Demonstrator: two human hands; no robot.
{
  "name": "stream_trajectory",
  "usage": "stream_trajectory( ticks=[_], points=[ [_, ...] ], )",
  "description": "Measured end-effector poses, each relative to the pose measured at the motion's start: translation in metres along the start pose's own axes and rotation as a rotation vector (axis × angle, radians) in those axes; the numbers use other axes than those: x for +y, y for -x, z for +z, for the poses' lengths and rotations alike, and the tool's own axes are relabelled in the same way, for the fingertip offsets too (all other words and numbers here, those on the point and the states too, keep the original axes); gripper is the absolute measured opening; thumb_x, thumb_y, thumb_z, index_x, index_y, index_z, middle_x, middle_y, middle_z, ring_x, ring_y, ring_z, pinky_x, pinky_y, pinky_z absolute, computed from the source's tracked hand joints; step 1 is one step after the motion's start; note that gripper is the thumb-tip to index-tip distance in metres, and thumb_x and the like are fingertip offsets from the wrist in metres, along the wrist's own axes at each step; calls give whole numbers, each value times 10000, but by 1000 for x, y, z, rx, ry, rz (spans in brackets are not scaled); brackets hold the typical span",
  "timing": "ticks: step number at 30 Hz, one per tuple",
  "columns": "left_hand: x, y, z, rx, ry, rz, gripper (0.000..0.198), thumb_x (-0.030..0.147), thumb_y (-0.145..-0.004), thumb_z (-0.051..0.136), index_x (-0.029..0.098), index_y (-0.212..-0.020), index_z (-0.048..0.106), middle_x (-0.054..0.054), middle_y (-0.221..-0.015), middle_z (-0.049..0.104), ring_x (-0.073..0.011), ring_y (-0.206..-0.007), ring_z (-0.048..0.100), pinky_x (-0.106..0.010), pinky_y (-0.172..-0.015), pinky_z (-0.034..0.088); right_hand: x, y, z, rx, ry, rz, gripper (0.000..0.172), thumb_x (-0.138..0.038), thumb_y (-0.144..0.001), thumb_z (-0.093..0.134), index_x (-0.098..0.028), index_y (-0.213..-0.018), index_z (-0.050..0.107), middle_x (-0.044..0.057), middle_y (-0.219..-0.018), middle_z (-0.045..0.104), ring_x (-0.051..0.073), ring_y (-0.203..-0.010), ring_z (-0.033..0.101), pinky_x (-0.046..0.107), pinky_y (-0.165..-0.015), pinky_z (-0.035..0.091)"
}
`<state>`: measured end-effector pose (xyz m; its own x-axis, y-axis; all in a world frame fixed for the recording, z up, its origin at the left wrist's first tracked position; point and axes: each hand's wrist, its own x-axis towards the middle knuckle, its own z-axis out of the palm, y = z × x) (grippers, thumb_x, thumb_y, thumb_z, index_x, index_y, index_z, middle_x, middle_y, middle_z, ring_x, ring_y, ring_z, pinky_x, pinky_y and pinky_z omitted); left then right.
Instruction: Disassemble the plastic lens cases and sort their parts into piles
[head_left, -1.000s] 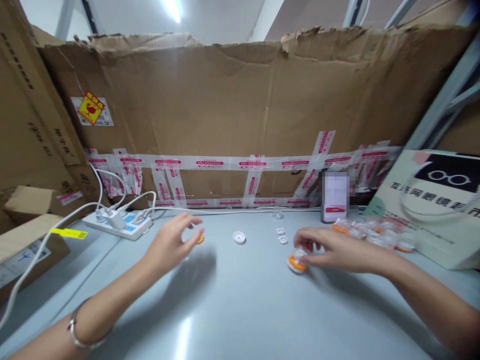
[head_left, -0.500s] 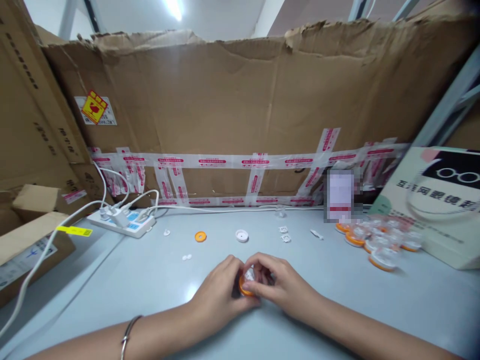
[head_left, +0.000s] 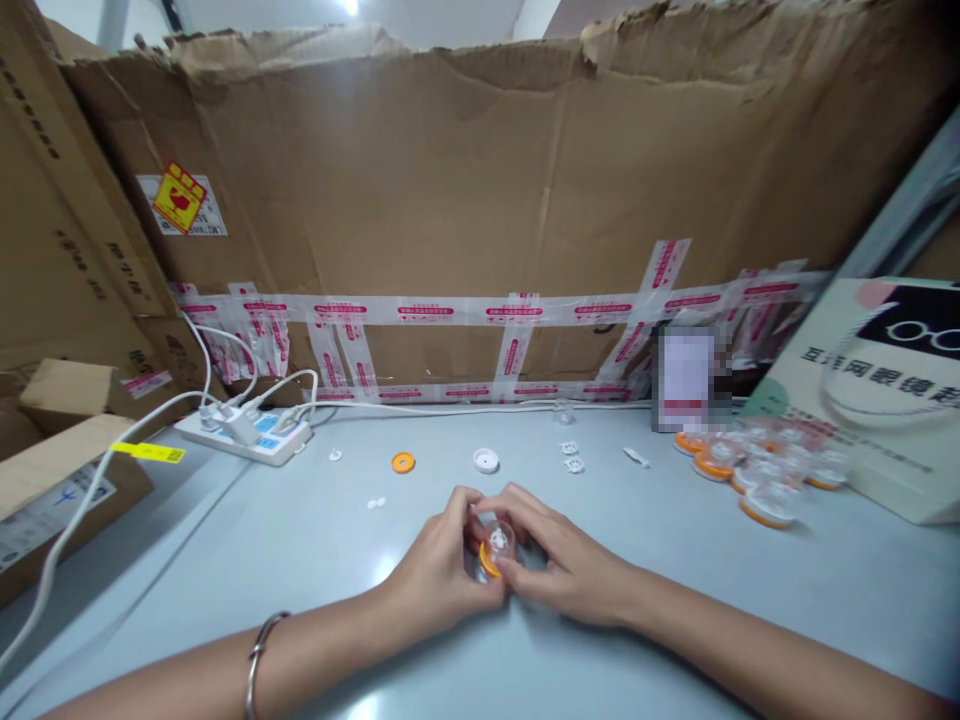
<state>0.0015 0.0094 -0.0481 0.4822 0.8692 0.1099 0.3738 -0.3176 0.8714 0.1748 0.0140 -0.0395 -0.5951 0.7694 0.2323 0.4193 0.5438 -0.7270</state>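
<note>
Between my two hands, above the grey table, is a small round plastic assembly (head_left: 500,538) with a clear domed top, white parts inside and an orange ring (head_left: 489,561). My left hand (head_left: 444,555) is closed round its left side and lower edge. The fingers and thumb of my right hand (head_left: 559,560) grip the clear dome from the right. Fingers hide part of the piece, so I cannot tell whether the dome is seated in the ring. Beyond my hands lie a loose orange ring (head_left: 403,462) and a white round cup (head_left: 486,460).
Small white parts (head_left: 376,503) lie at left, with white toothed pieces (head_left: 573,465) and a white sliver (head_left: 637,457) at right. Several clear-and-orange assemblies (head_left: 771,503) cluster by an upright printed box (head_left: 862,400). A power strip (head_left: 262,435) and large carton (head_left: 420,200) stand behind.
My right hand has shifted on the piece, and the clear dome now shows between my hands over the orange ring. The view has tilted slightly down.
</note>
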Motion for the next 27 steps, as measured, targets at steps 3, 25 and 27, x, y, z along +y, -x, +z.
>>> stream_trajectory(
  ticks=[3, 25, 27],
  points=[
    [-1, 0, 1, 21, -6, -14, 596, 169, -588, 670, 199, -1078, 332, 38, -755, 525, -117, -660, 507, -226, -603, 386, 2, 2, 0, 74, -55, 95, 579, -288, -657, 685, -216, -1153, 396, 35, -957, 506, 159, -796, 503, 289, -720, 430],
    [-2, -1, 1, 36, -17, -18, 663, 146, -614, 642, 199, -1180, 302, 21, -779, 525, -136, -719, 527, -258, -666, 408, 2, 10, 10, 157, -262, 48, 564, -224, -755, 572, -232, -1217, 247, 76, -1052, 544, 190, -1020, 544, 409, -937, 395],
    [-2, -1, 1, 41, -18, -16, 653, 152, -627, 639, 197, -1185, 303, 17, -781, 530, -139, -727, 531, -264, -677, 413, 2, 10, 11, 118, -288, 32, 536, -208, -782, 533, -235, -1225, 231, 82, -1071, 544, 184, -1034, 543, 409, -942, 395]
  ],
)
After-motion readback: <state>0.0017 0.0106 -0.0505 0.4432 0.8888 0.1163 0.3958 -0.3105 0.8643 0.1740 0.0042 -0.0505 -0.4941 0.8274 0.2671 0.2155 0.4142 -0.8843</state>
